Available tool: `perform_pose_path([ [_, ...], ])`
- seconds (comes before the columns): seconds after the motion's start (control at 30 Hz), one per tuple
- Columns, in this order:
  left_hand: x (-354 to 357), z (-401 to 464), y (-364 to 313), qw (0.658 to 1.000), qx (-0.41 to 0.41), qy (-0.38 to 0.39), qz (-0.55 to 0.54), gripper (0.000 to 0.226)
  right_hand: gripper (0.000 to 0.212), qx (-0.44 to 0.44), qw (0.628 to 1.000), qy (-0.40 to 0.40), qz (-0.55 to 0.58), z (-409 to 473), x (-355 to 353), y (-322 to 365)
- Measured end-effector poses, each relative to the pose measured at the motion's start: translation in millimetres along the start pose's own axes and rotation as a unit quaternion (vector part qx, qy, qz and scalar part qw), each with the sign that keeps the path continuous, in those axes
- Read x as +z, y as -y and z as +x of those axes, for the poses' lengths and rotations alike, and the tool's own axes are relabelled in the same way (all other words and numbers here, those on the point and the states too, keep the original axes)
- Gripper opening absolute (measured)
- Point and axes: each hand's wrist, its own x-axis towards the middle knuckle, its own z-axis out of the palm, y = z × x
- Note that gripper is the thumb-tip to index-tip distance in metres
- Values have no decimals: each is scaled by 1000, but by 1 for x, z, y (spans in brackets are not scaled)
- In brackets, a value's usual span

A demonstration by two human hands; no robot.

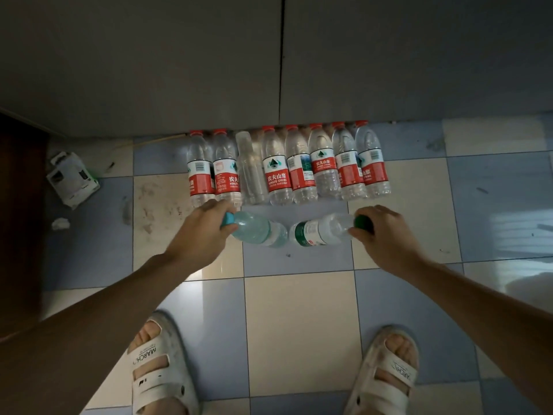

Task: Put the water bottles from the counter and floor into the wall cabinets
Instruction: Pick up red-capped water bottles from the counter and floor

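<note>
The left hand [203, 229] grips the blue cap end of a clear, pale-blue plastic bottle [258, 229]; the right hand [386, 235] grips the green cap end of a clear, green-labelled plastic bottle [317, 230]. Both bottles point inward over the tiled floor [299, 324], bases nearly meeting, just in front of a row of red-capped water bottles [288, 166].

The red-labelled bottles [276, 166] in the far row read "农夫山泉" and "NONGFU SPRING"; the near left sandal [158, 363] reads "MARCH".
</note>
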Motion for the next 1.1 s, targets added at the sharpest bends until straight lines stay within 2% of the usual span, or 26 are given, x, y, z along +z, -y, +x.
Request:
perform_pose_path([
  [0.1,15,6,-14,999,42,-3,33,24,17,-32,999,4,1,10,17,14],
  [0.23,27,19,-31,994,92,-5,60,29,28,-45,999,-28,-6,18,30,28],
  [0.43,34,29,-35,991,107,45,70,35,36,-46,998,-40,-9,19,36,21],
  [0.57,41,26,-36,991,116,36,58,40,42,-35,998,-51,19,22,41,19],
  [0.73,57,24,-27,997,70,17,9,64,76,72,988,-46,130,15,58,4],
  [0.87,88,28,2,997,-24,-18,-78,86,84,152,970,-35,185,17,88,-27],
  [0.97,128,30,25,991,-51,-44,-115,86,87,160,961,-40,220,28,116,-45],
  [1.1,173,38,42,972,-84,-100,-194,81,87,122,958,-68,252,47,148,-56],
])
